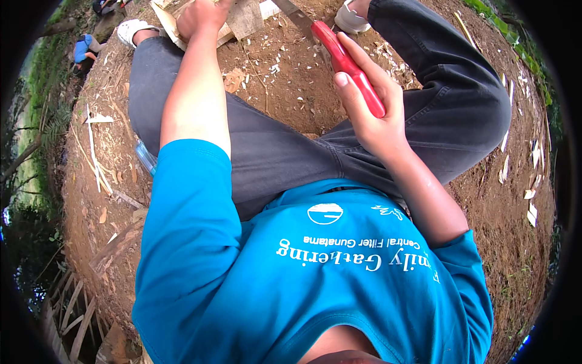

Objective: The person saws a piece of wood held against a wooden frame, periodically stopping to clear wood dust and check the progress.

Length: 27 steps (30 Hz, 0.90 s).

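My right hand (370, 103) is wrapped round the red handle of a knife (348, 67). Its grey metal blade points up and to the left, running out of view at the top edge. At the top, my left hand (203, 18) presses down with closed fingers on a pale piece of wood (167, 21), whose far end is cut off by the frame. Just right of that hand lies a rough wooden block (245, 19). The knife blade is apart from my left hand, and whether it touches any wood cannot be seen.
My bent legs in dark trousers (273, 158) frame brown soil (285, 79) strewn with wood chips. Pale shavings (532, 212) lie at right, thin sticks (94, 151) at left. A clear blue plastic item (145, 158) sits by my left thigh. A person in blue (85, 47) is farther off.
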{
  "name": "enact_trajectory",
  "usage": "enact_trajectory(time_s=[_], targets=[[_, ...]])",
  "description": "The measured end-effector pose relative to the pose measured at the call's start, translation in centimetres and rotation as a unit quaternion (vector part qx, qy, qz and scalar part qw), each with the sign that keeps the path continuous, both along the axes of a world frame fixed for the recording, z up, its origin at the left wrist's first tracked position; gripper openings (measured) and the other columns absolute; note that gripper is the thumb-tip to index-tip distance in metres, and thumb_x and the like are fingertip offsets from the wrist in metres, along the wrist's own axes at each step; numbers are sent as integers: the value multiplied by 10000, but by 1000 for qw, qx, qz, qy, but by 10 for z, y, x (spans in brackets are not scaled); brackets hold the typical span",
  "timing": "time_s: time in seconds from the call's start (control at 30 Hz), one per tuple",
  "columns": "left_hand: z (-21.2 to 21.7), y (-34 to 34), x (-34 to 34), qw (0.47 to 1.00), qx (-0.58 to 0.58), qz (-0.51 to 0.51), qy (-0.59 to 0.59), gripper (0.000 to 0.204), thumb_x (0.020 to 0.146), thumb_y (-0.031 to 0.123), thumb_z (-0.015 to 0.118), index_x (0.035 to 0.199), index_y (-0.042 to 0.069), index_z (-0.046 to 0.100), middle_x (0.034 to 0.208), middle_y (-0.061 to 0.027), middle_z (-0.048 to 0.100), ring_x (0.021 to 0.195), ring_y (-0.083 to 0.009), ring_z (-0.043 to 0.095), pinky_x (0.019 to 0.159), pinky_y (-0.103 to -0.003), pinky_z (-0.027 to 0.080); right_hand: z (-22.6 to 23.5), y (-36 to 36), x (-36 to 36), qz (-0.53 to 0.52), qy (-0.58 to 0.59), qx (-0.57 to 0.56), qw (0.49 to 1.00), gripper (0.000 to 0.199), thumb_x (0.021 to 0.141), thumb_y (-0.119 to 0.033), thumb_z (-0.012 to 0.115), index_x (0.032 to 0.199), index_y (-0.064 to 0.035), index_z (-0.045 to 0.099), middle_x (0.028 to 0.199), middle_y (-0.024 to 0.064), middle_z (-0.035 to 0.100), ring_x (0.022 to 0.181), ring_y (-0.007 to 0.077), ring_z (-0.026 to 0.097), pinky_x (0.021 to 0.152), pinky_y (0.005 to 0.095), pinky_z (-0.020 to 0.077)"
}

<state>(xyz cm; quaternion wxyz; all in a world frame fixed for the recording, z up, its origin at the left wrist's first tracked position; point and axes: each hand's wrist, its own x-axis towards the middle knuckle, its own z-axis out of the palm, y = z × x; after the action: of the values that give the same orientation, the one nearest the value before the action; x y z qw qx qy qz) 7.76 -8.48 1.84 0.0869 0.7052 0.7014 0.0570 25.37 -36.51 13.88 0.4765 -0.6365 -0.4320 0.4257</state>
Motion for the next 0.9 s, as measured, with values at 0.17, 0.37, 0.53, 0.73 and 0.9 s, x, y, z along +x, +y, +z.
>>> enact_trajectory(time_s=[0.17, 0.37, 0.53, 0.73, 0.9], targets=[[-13, 8, -8, 998, 33, -30, -39, 664, 893, 772, 521, 1426, 378, 561, 1066, -156, 752, 971, -384, 708, 810, -535, 548, -17, 27, -15, -18, 11, 45, 999, 513, 985, -165, 668, 1453, 12, 551, 1084, 116, 736, 954, 118, 674, 869, 276, 520], [-22, 13, -5, 996, 66, -44, -46, 644, 896, 765, 516, 1394, 364, 595, 976, -142, 763, 894, -394, 720, 775, -542, 550, -54, 99, -43, -26, 41, 137, 989, 508, 991, -24, 599, 1467, 106, 479, 1375, 191, 649, 1272, 166, 591, 1072, 282, 439], [-18, 6, -5, 996, 78, -18, -42, 670, 897, 780, 491, 1396, 345, 597, 1076, -157, 751, 997, -395, 704, 860, -536, 535, -54, 89, -21, -13, 80, 57, 995, 498, 998, -54, 623, 1460, 83, 502, 1325, 139, 668, 1208, 140, 604, 1035, 267, 458], [-7, 0, -1, 999, 16, -36, -37, 700, 895, 767, 515, 1454, 347, 548, 1151, -166, 738, 1094, -390, 686, 921, -519, 526, -55, 72, -22, -50, 39, 97, 993, 510, 992, -107, 655, 1446, 82, 519, 1261, 146, 697, 1169, 149, 629, 1012, 282, 479], [-7, -4, -8, 997, 47, -49, -47, 760, 878, 796, 516, 1492, 348, 506, 1135, -174, 742, 1067, -399, 694, 914, -521, 531, -23, 94, -20, -38, 54, 64, 996, 500, 985, -116, 664, 1418, 100, 538, 1285, 170, 690, 1218, 176, 622, 1050, 294, 468]])
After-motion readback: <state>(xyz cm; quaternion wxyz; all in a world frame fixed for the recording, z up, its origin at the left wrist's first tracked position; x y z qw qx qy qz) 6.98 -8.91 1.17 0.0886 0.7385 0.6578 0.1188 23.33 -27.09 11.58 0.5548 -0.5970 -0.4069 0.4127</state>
